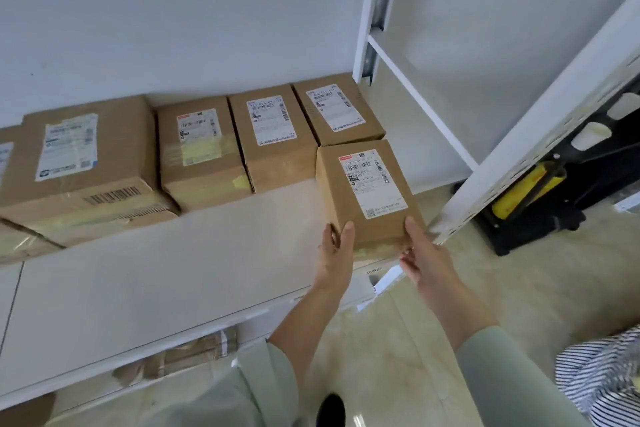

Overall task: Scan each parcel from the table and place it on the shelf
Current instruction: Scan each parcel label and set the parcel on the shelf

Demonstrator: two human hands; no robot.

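Note:
A small brown cardboard parcel (367, 194) with a white shipping label lies on the white shelf board (173, 270), at its right front. My left hand (336, 253) grips the parcel's near left corner, thumb on top. My right hand (422, 253) holds its near right corner, thumb on the top face and fingers under the front edge. Behind it, several labelled brown parcels stand in a row along the wall: one at the back right (337, 109), one beside it (273, 135), another (201, 149) and a bigger one (83, 163).
A white slotted shelf upright (540, 135) slants close to the right of the held parcel. A black and yellow object (533, 191) sits on the floor behind it. More cardboard boxes (187, 354) lie on the lower level. Striped fabric (602, 371) is at the right edge.

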